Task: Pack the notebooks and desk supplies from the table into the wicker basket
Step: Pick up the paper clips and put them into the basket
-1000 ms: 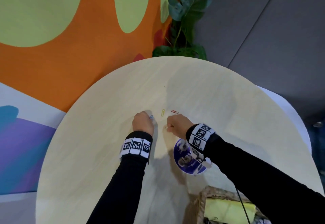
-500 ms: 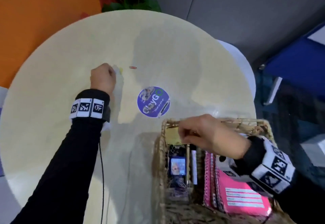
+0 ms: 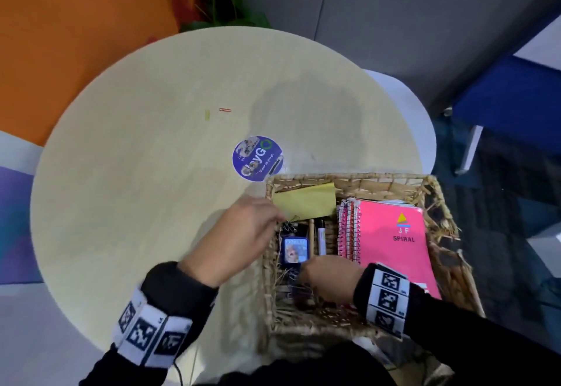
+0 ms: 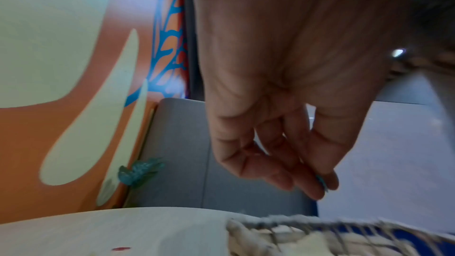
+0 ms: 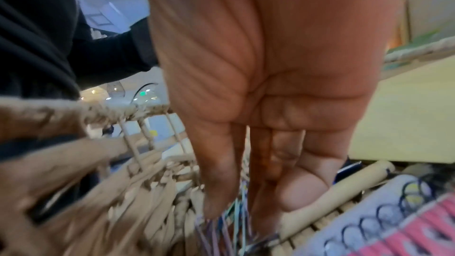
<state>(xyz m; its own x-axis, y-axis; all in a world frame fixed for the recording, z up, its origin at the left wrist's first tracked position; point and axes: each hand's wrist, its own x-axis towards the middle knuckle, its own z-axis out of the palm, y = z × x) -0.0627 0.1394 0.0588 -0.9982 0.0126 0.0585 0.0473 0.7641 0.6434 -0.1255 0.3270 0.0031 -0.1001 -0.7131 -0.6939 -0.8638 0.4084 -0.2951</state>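
The wicker basket point(image 3: 349, 177) stands at the table's near right edge. It holds a pink spiral notebook point(image 3: 391, 234), a yellow sticky pad point(image 3: 306, 202), pens point(image 3: 320, 240) and a small blue box point(image 3: 294, 250). My left hand point(image 3: 274, 218) hovers over the basket's left rim and pinches a blue paper clip point(image 4: 321, 181) between thumb and fingertips. My right hand point(image 3: 303, 276) reaches down inside the basket point(image 5: 110, 182), fingers straight, tips among a heap of coloured paper clips point(image 5: 221, 231). A red paper clip point(image 3: 225, 110) and a yellow paper clip point(image 3: 207, 114) lie on the table.
The round pale table point(image 3: 136, 173) carries a purple round sticker point(image 3: 258, 158) just beyond the basket. An orange wall and a plant point(image 3: 218, 0) stand behind the table. A blue seat point(image 3: 510, 106) is at the right.
Both hands were at the loose clips mid-table. The right hand went to the basket first and now reaches deeper in. The left hand has come to the basket rim with a clip.
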